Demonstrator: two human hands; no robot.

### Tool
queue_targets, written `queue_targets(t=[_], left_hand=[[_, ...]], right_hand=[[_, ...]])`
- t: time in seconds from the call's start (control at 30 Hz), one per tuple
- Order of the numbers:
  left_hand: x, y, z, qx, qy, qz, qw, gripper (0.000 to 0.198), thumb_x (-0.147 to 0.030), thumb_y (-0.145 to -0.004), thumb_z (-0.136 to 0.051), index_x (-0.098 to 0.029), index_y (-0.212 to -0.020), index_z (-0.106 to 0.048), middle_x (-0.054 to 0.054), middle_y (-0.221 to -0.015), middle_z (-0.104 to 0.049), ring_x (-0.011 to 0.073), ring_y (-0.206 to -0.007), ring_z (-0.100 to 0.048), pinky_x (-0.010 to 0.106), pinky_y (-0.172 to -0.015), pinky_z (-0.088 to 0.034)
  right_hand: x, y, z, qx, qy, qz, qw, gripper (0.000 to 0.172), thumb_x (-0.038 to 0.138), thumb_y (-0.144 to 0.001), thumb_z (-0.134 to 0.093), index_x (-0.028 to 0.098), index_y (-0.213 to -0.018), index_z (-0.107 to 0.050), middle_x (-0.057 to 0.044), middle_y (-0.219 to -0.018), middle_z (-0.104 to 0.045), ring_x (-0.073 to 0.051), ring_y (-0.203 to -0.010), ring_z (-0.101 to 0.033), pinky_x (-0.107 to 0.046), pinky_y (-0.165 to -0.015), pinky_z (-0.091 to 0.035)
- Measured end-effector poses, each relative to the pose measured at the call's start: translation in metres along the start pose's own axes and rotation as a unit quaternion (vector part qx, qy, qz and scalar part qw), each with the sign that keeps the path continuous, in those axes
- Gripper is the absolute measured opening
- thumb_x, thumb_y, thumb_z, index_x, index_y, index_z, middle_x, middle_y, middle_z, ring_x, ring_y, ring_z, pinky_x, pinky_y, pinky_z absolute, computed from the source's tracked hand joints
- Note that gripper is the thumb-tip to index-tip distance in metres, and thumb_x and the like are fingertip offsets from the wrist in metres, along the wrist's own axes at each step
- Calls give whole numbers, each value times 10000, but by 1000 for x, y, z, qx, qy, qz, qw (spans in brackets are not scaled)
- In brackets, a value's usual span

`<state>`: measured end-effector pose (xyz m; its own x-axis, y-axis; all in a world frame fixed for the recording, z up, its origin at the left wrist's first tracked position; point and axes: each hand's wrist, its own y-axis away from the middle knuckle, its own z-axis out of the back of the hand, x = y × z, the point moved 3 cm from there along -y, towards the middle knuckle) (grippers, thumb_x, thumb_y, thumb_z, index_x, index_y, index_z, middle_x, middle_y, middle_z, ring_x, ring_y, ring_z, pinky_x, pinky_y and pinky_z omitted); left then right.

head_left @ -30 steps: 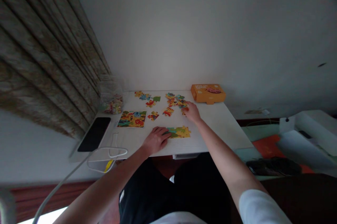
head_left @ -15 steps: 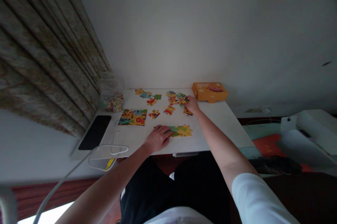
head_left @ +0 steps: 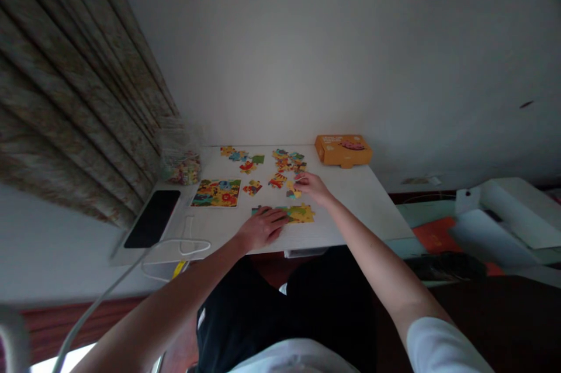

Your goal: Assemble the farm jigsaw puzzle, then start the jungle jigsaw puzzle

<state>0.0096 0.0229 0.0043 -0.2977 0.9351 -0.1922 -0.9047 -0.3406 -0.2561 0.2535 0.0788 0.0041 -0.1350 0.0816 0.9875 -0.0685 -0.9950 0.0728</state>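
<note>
My left hand (head_left: 265,225) lies with its fingers stretched out over a joined strip of jigsaw pieces (head_left: 303,214) near the table's front edge, hiding part of it. My right hand (head_left: 312,185) is behind the strip, with thumb and fingers pinched on a yellow and teal jigsaw piece (head_left: 293,190). Beside that lies a striped orange jigsaw piece (head_left: 277,180). Several loose pieces (head_left: 289,161) form a cluster farther back. To the left are a red and yellow piece (head_left: 252,187) and another loose group (head_left: 239,155). The square picture card (head_left: 216,193) shows colourful animals.
An orange box (head_left: 343,151) stands at the back right against the wall. On the left are a clear bag of small colourful things (head_left: 182,167), a black phone (head_left: 153,218) and a white cable (head_left: 188,240). A floral curtain (head_left: 83,86) hangs beside the table (head_left: 359,209).
My right hand has drawn back from the rear cluster, toward me and slightly left, and now pinches a piece. My left hand stays on the strip. The view has shifted slightly.
</note>
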Motion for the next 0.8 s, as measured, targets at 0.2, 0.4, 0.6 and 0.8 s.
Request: queue_targets(t=[0.2, 0.4, 0.6, 0.8], left_hand=[[0, 0, 0, -8, 2, -4, 1000, 344, -253, -1031, -473, -255, -1317, -665, 57, -1388, -667, 228, -1286, -605, 447, -1112, -416], [-1, 0, 2, -12, 4, -4, 1000, 337, -254, -1032, -474, -246, -1306, -669, 57, -1378, -674, 233, -1277, -612, 451, -1100, -431], [-1, 0, 3, -19, 2, -5, 1000, 334, -249, -1031, -474, -237, -1299, -674, 58, -1367, -680, 231, -1269, -616, 445, -1093, -436], [0, -1, 3, -13, 4, -9, 1000, 330, -247, -1025, -483, -240, -1293, -674, 59, -1367, -680, 234, -1270, -615, 450, -1086, -436]], right_hand=[[-10, 8, -28, 72, 63, 5, 995, 196, 219, -717, -761, 186, -902, -703, 20, -718, -692, -134, -655, -633, -236, -607, -465], [-8, 5, -31, 68, 146, 68, 985, 103, 200, -776, -723, 180, -876, -715, -3, -806, -710, -134, -716, -617, -260, -705, -477], [-6, 5, -30, 67, 242, 112, 961, 76, 190, -801, -738, 185, -877, -743, -18, -815, -717, -151, -742, -618, -276, -734, -471], [-5, 8, -32, 75, 297, 154, 939, 151, 133, -783, -779, 190, -921, -757, -46, -913, -722, -165, -818, -636, -286, -782, -476]])
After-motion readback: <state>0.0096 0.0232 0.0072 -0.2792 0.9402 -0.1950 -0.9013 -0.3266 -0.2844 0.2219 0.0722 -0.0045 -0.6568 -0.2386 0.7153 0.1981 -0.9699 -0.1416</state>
